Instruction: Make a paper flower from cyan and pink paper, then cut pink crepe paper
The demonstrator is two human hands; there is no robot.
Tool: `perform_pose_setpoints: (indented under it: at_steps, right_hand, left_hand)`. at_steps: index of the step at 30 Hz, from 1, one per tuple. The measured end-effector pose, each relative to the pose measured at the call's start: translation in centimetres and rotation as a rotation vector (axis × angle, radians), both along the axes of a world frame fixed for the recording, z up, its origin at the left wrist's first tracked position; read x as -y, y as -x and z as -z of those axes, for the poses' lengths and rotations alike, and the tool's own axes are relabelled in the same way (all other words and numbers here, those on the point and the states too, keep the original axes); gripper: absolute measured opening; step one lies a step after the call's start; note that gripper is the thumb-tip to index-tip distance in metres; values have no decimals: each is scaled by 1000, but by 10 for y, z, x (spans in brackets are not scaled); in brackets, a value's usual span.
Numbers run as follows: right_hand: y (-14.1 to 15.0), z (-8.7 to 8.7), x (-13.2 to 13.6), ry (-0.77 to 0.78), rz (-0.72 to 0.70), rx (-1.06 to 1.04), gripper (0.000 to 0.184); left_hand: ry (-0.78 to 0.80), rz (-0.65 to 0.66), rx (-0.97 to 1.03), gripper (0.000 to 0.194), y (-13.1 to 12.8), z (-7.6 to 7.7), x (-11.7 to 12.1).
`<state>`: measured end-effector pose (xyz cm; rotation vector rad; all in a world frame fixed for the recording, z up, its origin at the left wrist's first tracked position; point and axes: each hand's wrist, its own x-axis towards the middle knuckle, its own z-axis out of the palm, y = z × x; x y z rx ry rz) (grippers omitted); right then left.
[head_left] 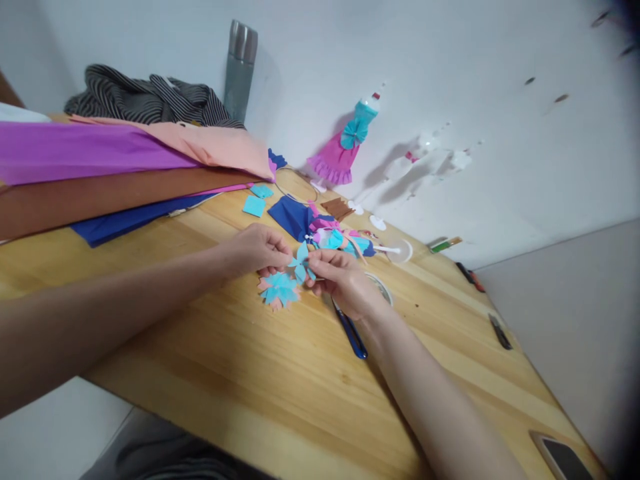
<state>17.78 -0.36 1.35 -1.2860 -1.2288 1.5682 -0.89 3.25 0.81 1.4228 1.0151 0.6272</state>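
A small light-blue paper flower (301, 264) is held up between my two hands, over the table. My left hand (257, 248) is closed, with its thumb and finger pinching the left petal. From the other side, my right hand (340, 275) pinches the flower between thumb and fingers. Just below them lies a layered cut-paper flower (279, 289), light blue on peach, flat on the wood. A blue-handled tool (353, 333) pokes out from beneath my right wrist; its upper end is hidden. Behind that wrist shows part of a round white ring (381, 287).
Folded purple, peach and brown paper sheets (100, 200) cover the left of the wooden table (280, 373). Blue squares (254, 206) lie behind my hands, near a paper-dressed doll figure (333, 239). Another doll (345, 150) stands by the wall. A grey flask (240, 73) and phone (563, 457) are farther out.
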Motion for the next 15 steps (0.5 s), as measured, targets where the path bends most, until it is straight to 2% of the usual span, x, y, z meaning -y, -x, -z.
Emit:
perform_pose_setpoints:
  at_steps: [4,9,15]
  right_hand:
    - [0,3,0,-50,4,131,32]
    - [0,2,2,-38,-58,150,34]
    - [5,-1,8,-117,-111,235,46]
  left_hand:
    - [18,11,-44,4,3,-3,2]
    - [77,3,-59,9,6,-6,5]
    - [238,38,115,9,9,-9,12]
